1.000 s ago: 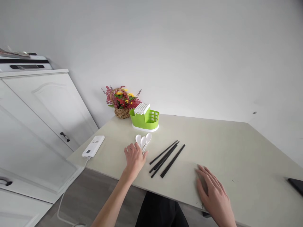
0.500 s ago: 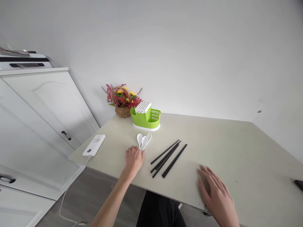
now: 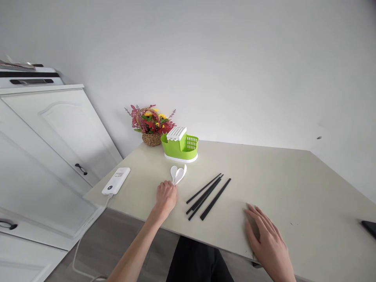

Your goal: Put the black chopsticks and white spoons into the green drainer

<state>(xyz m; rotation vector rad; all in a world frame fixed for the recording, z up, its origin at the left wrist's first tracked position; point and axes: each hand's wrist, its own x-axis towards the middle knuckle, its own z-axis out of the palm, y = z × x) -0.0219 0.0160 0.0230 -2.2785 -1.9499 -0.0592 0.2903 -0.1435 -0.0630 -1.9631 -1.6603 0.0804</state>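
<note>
My left hand point(image 3: 167, 196) is closed around the handles of several white spoons point(image 3: 178, 174), whose bowls stick out past the fingers toward the back. The handles are hidden under the hand. To the right of it lie several black chopsticks point(image 3: 204, 197), roughly side by side and slanting away to the right. My right hand point(image 3: 268, 239) rests near the front edge with its fingers stretched out, holding nothing. Behind the spoons stands a green utensil holder point(image 3: 176, 149) with a white slotted top and a white base.
A basket of artificial flowers point(image 3: 152, 139) stands behind the holder, by the wall. On the table's left lies a white power bank point(image 3: 116, 181) with a cable point(image 3: 76, 250) hanging off the edge. White cabinets point(image 3: 58, 156) stand at left. A dark object point(image 3: 369, 227) lies at the far right.
My left hand's fingers have closed more tightly on the spoon handles, and the spoon bowls now sit closer together. The right hand stays in place. The view has shifted slightly.
</note>
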